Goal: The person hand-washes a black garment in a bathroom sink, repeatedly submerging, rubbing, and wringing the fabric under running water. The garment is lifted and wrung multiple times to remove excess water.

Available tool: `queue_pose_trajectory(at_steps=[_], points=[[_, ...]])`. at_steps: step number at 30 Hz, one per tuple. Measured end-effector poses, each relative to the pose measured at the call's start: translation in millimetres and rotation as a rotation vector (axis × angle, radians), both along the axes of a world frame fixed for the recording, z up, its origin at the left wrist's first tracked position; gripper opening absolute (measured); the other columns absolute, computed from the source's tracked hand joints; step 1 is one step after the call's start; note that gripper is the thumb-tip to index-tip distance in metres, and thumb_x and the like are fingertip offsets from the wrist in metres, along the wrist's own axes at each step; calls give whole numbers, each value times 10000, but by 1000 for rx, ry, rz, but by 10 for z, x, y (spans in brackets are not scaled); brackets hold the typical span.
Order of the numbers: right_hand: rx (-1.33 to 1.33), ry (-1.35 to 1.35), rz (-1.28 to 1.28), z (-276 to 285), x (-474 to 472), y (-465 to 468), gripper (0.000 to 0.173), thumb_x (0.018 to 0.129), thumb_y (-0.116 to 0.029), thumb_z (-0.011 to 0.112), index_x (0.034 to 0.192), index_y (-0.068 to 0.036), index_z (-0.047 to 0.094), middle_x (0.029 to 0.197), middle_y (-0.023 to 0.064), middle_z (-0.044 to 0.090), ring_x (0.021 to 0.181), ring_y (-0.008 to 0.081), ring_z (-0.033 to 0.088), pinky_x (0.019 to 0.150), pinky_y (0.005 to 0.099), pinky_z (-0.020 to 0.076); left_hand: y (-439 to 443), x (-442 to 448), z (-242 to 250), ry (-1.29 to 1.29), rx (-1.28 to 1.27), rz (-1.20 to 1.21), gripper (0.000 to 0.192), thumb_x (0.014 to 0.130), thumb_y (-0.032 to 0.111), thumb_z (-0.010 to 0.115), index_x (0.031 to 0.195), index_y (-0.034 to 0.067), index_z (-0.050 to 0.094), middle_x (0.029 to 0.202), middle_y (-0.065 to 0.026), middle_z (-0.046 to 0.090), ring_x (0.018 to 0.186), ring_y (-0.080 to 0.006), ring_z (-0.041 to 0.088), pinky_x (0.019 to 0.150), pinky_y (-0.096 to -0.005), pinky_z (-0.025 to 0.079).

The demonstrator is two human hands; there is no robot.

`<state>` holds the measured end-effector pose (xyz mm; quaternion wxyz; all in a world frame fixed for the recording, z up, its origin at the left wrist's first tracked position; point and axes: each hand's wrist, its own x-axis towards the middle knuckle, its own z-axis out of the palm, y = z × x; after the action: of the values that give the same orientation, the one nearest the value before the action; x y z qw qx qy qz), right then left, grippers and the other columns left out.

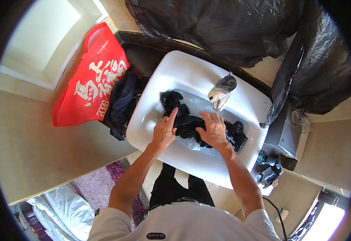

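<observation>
A white ceramic washbasin (238, 168) holds water and a wet, bunched black cloth or garment (190, 126) stretched across its bottom. Over the left part of the black material is my left hand (165, 129), its index finger extended and the other fingers curled; whether it pinches any fabric cannot be told. My right hand (213, 128) lies over the right part, palm down with the thumb spread from the fingers and no grip visible. A chrome faucet (222, 90) stands at the basin's back rim, just beyond my right hand. Clear water or bubbles show beneath the material.
Dark clothing (122, 102) is heaped left of the basin beside a red shopping bag (94, 81) bearing writing. Black plastic sheeting (223, 27) hangs behind, its tail touching the right rim (270, 116). A bottle (267, 158) and small items crowd the right side. A purple-and-grey rug (95, 185) covers floor at lower left.
</observation>
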<state>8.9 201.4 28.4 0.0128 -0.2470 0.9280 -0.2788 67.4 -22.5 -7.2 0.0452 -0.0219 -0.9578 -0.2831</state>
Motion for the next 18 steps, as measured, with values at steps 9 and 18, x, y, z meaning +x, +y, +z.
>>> queue_pose_trajectory(at_steps=[9, 18], points=[[18, -241, 211, -76, 17, 21, 282, 673, -92, 763, 919, -81, 625, 981, 99, 670, 948, 278, 636, 812, 413, 448, 412, 187, 456, 181, 386, -99, 387, 709, -59, 652, 1083, 32, 608, 910, -172, 613, 857, -393, 596, 745, -449, 498], [-711, -753, -148, 37, 303, 613, 333, 699, 53, 704, 782, -80, 411, 810, -13, 470, 761, 114, 427, 689, 262, 371, 590, 233, 239, 132, 707, 301, 374, 810, 169, 776, 1120, 24, 626, 1062, -133, 597, 945, -251, 608, 804, -331, 492]])
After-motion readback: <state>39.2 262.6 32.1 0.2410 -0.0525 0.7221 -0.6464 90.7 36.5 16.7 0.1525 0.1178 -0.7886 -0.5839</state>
